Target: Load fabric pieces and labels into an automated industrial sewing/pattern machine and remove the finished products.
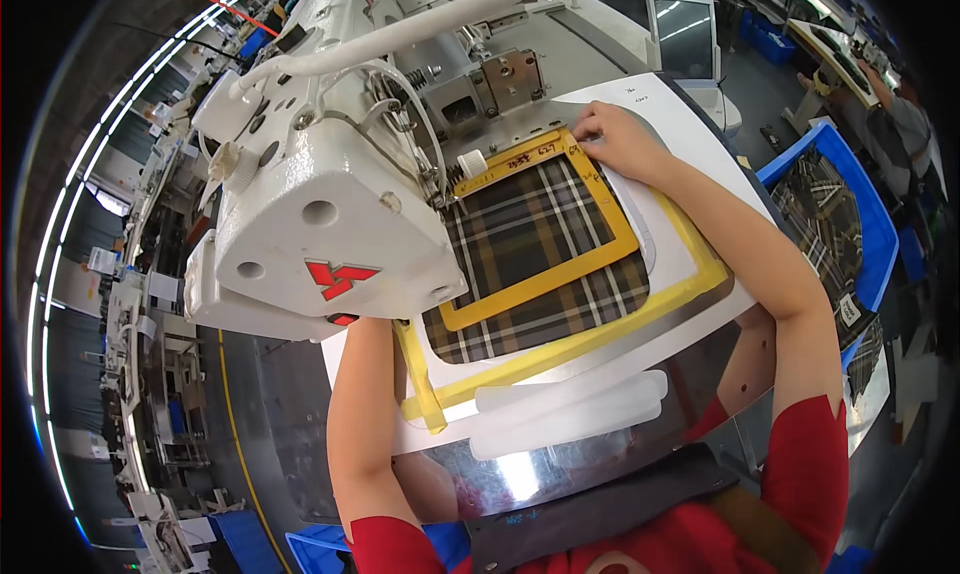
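Note:
My left forearm [362, 404] goes up under the white head of an industrial sewing machine [285, 214], which hides my left hand. My right hand [610, 137] is at the upper right corner of a yellow template frame [620, 224], fingers bent onto it. The frame lies on dark plaid fabric pieces [530, 214], over a white board [700, 124] edged with yellow tape [693, 279]. The presser mechanism and a small white knob [473, 163] sit at the frame's upper left. Translucent white strips [565, 414] lie along the board's near edge.
A metal table edge [520, 474] is just before me. A blue crate [870, 254] with plaid pieces stands at the right. A screen [683, 34] is behind the board. A person [890, 109] works at the far right. Rows of workstations [130, 324] run along the left.

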Available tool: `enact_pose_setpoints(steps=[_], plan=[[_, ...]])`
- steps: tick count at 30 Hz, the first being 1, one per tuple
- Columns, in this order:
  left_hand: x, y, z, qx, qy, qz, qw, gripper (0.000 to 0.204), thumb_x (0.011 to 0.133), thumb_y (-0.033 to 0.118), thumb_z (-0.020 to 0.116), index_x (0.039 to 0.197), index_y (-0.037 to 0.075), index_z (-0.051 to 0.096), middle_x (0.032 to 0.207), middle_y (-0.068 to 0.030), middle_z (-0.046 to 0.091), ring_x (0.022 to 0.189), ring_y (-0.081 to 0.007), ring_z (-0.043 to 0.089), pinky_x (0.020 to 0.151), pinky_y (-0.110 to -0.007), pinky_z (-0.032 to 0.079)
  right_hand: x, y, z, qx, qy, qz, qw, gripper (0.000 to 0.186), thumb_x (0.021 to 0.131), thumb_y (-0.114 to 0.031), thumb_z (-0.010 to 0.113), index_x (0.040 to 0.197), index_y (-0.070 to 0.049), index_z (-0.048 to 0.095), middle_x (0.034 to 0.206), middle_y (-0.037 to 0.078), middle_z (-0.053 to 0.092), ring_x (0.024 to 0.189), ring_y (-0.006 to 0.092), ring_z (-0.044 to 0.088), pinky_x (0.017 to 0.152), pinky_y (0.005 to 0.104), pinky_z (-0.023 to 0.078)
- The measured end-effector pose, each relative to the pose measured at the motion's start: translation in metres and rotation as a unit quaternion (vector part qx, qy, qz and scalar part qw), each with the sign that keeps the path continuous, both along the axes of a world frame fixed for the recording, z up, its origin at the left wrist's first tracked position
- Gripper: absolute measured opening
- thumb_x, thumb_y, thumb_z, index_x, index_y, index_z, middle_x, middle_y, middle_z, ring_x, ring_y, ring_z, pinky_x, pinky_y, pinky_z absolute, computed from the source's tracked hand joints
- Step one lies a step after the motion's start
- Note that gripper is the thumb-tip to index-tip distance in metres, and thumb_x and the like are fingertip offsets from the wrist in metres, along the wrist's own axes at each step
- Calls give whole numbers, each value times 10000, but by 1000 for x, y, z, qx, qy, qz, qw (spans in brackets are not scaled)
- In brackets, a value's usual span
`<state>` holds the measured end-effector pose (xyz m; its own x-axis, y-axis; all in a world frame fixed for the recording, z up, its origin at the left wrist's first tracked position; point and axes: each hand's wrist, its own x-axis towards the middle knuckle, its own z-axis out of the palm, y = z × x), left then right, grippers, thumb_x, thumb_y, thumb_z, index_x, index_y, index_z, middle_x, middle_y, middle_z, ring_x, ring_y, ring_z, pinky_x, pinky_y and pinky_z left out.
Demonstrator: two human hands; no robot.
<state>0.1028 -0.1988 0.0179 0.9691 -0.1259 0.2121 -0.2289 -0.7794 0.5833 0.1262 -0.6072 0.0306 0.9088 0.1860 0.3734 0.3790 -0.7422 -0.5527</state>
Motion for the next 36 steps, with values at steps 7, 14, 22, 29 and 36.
enact_pose_setpoints(steps=[7,14,22,29,36], plan=[[-8,-4,3,0,17,18,1000,342,850,97,640,1173,-8,599,1141,-130,640,1055,-247,591,918,-359,465,16,11,-2,22,-40,-103,994,188,828,-157,651,966,-40,702,961,107,619,886,277,610,780,350,495],[-39,-2,7,0,21,47,999,341,852,85,634,1175,-15,595,1139,-131,639,1059,-244,590,924,-357,462,-22,13,-3,159,-61,-75,983,259,904,-159,582,1125,-35,638,1044,130,609,984,230,600,862,327,465],[-156,-30,49,115,-113,-273,949,236,796,150,680,1012,64,640,1097,-101,659,972,-294,626,823,-392,500,-185,15,23,-98,-88,138,982,266,819,-166,685,1057,-52,655,1038,89,663,987,267,609,902,406,452],[-171,-60,43,172,-83,-240,952,526,777,211,694,1260,65,546,1354,-142,511,1214,-333,491,1023,-446,373,-187,25,10,-180,-148,147,961,317,827,-236,694,1066,-29,671,1128,110,670,1055,241,628,950,383,469],[-168,-58,42,157,-110,-237,953,438,804,262,712,1158,36,586,1252,-116,572,1109,-283,556,925,-395,441,-189,28,15,-203,-140,150,958,285,833,-230,675,1045,-39,671,1130,114,670,1053,254,631,944,409,468]])
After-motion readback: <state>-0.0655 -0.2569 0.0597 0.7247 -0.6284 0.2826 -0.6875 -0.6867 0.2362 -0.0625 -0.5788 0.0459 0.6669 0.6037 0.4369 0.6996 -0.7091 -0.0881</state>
